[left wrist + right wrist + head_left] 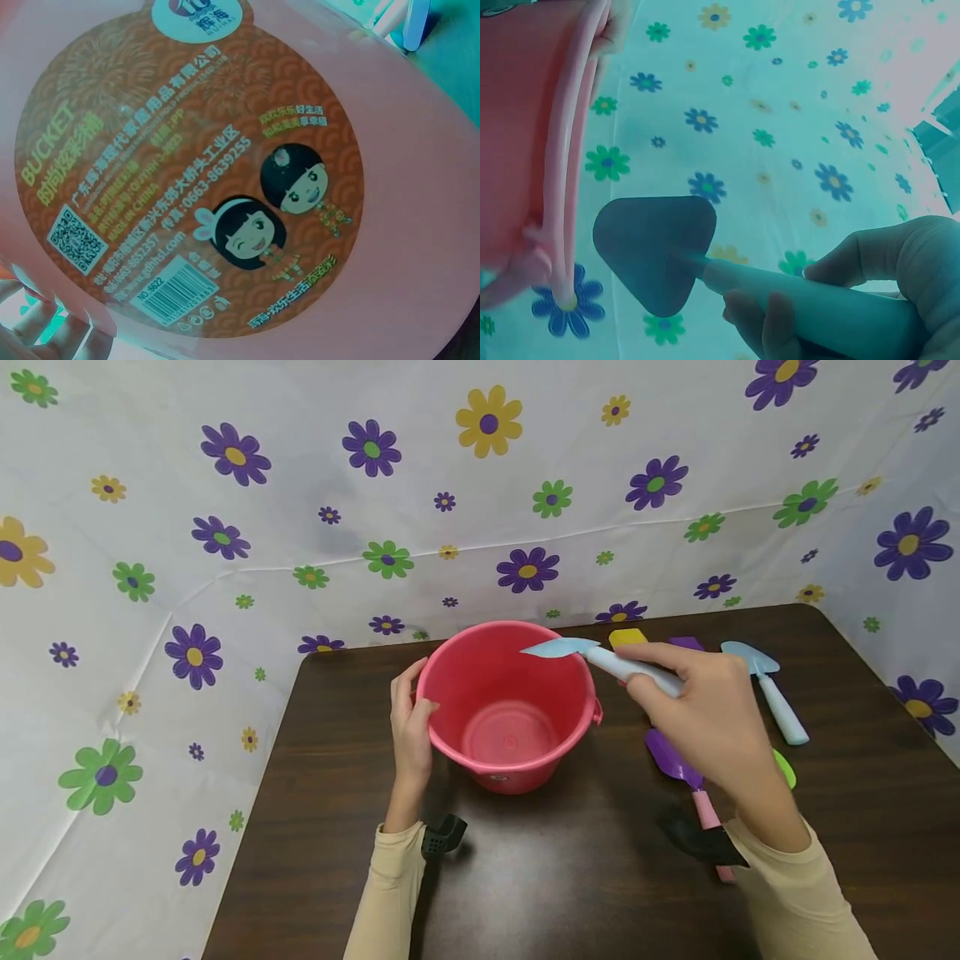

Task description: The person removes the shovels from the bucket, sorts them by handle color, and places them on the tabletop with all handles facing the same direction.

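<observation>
A pink bucket (487,677) stands on the dark table. My left hand (411,722) grips its left rim, thumb over the edge and fingers outside. The left wrist view shows the bucket's large orange label (187,187), with fingers (45,330) at lower left. In my right hand (708,710) is a light blue toy trowel (592,653), gripped by its handle. Its blade points left, above the right part of the bucket's opening. The right wrist view shows the blade (656,251) apart from the bucket's rim (559,150), and fingers around the handle.
Right of the bucket lie a second light blue trowel (780,706) and a purple shovel (675,758) with a pink handle. Partly hidden are yellow (627,637), purple (686,643) and green (784,770) pieces. Flower-patterned sheeting (300,485) hangs behind the table (330,793).
</observation>
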`<move>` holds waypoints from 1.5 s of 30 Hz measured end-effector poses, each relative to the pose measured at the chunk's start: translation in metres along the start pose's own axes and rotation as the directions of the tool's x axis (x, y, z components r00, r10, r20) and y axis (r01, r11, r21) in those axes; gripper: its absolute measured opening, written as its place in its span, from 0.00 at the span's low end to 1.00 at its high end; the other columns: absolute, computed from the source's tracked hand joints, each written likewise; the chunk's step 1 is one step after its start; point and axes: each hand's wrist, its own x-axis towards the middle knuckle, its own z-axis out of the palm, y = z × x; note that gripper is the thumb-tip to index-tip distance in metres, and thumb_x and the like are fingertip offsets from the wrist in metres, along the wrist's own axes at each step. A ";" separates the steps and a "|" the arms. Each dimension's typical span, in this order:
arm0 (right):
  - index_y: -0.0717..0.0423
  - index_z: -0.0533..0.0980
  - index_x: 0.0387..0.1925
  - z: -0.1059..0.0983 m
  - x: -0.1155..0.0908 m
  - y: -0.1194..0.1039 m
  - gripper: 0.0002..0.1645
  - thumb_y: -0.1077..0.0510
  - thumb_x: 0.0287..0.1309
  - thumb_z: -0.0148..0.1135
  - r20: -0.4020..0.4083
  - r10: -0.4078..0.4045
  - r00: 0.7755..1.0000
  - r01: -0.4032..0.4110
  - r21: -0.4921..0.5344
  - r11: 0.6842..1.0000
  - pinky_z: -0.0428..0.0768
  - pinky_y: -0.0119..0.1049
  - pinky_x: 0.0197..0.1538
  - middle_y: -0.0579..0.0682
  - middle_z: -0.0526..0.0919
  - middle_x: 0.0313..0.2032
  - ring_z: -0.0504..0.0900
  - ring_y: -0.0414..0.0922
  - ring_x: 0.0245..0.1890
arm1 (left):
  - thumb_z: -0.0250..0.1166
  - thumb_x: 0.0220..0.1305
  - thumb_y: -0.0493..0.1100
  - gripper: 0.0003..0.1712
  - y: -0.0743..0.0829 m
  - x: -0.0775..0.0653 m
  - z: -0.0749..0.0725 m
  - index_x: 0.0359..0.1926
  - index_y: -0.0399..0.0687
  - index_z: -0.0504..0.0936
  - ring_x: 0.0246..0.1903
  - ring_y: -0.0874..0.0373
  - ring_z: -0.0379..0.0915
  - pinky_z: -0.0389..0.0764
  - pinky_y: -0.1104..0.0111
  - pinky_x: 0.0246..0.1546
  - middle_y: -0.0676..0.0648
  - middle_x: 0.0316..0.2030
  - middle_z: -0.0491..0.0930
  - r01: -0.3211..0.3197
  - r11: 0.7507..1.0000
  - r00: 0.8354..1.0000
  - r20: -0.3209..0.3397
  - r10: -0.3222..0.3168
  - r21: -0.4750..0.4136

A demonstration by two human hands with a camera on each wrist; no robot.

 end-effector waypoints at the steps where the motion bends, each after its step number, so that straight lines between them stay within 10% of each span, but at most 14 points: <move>1: 0.64 0.87 0.49 -0.003 -0.003 0.002 0.15 0.66 0.60 0.66 -0.023 0.003 1.000 -0.003 0.004 1.000 0.62 0.30 0.19 0.58 0.88 0.30 0.69 0.42 0.17 | 0.53 0.58 0.35 0.35 0.000 0.000 0.000 0.69 0.45 0.74 0.57 0.49 0.69 0.81 0.50 0.54 0.45 0.63 0.69 0.001 1.000 1.000 0.000 -0.001 0.001; 5: 0.63 0.87 0.47 -0.018 -0.013 0.011 0.15 0.68 0.59 0.66 -0.112 0.010 0.994 -0.008 0.015 1.000 0.60 0.27 0.19 0.53 0.86 0.27 0.67 0.37 0.18 | 0.54 0.58 0.35 0.35 0.001 0.000 -0.001 0.69 0.45 0.73 0.58 0.49 0.69 0.81 0.50 0.54 0.45 0.63 0.69 0.004 1.000 1.000 0.000 -0.004 0.000; 12: 0.59 0.88 0.47 -0.045 -0.028 0.029 0.15 0.67 0.60 0.66 -0.242 0.084 0.967 -0.080 0.023 0.996 0.64 0.22 0.23 0.14 0.78 0.32 0.72 0.29 0.25 | 0.54 0.58 0.35 0.35 0.001 0.000 0.000 0.70 0.45 0.73 0.58 0.49 0.69 0.81 0.51 0.54 0.46 0.64 0.69 0.007 1.000 1.000 0.006 -0.007 -0.005; 22: 0.54 0.88 0.51 -0.070 -0.045 0.059 0.17 0.67 0.63 0.64 -0.350 0.295 0.889 -0.291 0.066 0.954 0.60 0.22 0.21 0.18 0.78 0.28 0.71 0.25 0.21 | 0.53 0.59 0.35 0.34 -0.001 -0.002 0.000 0.69 0.45 0.74 0.57 0.49 0.69 0.81 0.54 0.52 0.45 0.63 0.69 0.010 1.000 1.000 -0.005 -0.010 -0.008; 28: 0.53 0.86 0.51 -0.079 -0.057 0.085 0.22 0.74 0.63 0.58 -0.385 0.368 0.847 -0.304 0.217 0.928 0.70 0.17 0.39 0.26 0.85 0.31 0.82 0.26 0.30 | 0.52 0.59 0.35 0.34 -0.001 -0.002 0.001 0.69 0.46 0.74 0.56 0.48 0.70 0.81 0.55 0.50 0.45 0.62 0.69 0.007 1.000 1.000 -0.006 -0.007 -0.003; 34: 0.61 0.82 0.60 -0.083 -0.079 0.109 0.21 0.71 0.71 0.54 -0.414 0.320 0.852 -0.301 0.114 0.947 0.67 0.23 0.57 0.17 0.79 0.34 0.79 0.21 0.38 | 0.52 0.59 0.35 0.35 -0.001 -0.001 0.000 0.69 0.45 0.74 0.55 0.47 0.70 0.82 0.58 0.48 0.44 0.62 0.69 0.001 1.000 1.000 -0.004 -0.001 -0.013; 45: 0.32 0.80 0.47 -0.088 -0.101 0.146 0.28 0.72 0.71 0.51 -0.447 0.418 0.791 -0.365 0.204 0.908 0.61 0.27 0.66 0.16 0.78 0.30 0.77 0.18 0.35 | 0.51 0.59 0.35 0.35 -0.001 -0.002 0.000 0.70 0.45 0.74 0.55 0.46 0.70 0.81 0.57 0.48 0.44 0.62 0.69 0.003 1.000 1.000 0.000 -0.003 -0.012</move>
